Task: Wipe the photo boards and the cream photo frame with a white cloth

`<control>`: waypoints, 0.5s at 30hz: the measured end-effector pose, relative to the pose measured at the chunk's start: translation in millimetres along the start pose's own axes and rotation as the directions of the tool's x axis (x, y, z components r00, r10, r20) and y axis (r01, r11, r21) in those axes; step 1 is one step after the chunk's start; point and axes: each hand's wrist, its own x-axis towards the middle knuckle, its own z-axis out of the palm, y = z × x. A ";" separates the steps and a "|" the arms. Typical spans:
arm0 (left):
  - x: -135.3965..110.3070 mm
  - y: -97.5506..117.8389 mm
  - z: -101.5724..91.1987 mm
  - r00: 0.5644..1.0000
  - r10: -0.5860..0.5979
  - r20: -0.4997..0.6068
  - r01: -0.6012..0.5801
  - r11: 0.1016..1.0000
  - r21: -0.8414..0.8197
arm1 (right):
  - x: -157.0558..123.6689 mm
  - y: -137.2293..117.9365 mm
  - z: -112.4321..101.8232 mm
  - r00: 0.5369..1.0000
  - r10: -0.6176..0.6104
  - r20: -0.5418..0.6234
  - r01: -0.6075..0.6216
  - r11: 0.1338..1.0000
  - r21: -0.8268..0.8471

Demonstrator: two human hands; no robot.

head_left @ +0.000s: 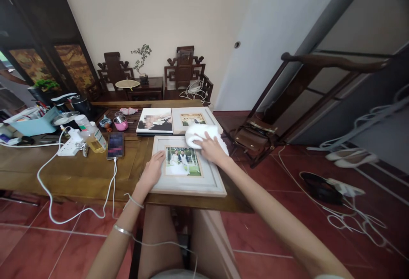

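Observation:
A white framed wedding photo (187,166) lies flat on the wooden table (64,172) in front of me. My left hand (152,171) rests flat on the frame's left border, fingers stretched out. My right hand (209,149) presses a white cloth (201,134) onto the frame's upper right corner, fingers curled over the cloth. Behind it lie a second framed photo (193,119) and a photo album (155,120).
A phone (115,145) on a white charging cable, a power strip (68,147), a bottle of yellow liquid (92,136), a pink cup (120,122) and clutter sit on the table's left. Wooden chairs stand at the wall. A rack, slippers and cables occupy the floor at right.

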 end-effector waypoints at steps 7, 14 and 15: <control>1.7 2.4 -0.5 1.000 -0.027 -0.015 0.027 1.000 -0.007 | -24.0 -25.9 -6.1 0.997 -0.024 0.078 0.030 0.997 -0.077; 1.1 7.7 -2.1 0.999 -0.042 -0.024 0.042 0.999 0.018 | -137.8 -62.9 -41.9 0.925 -0.208 0.319 0.159 0.972 0.173; 0.8 8.5 -2.6 0.999 -0.045 -0.020 0.045 0.999 0.026 | -146.4 -66.3 -43.7 0.916 -0.244 0.320 0.181 0.960 0.214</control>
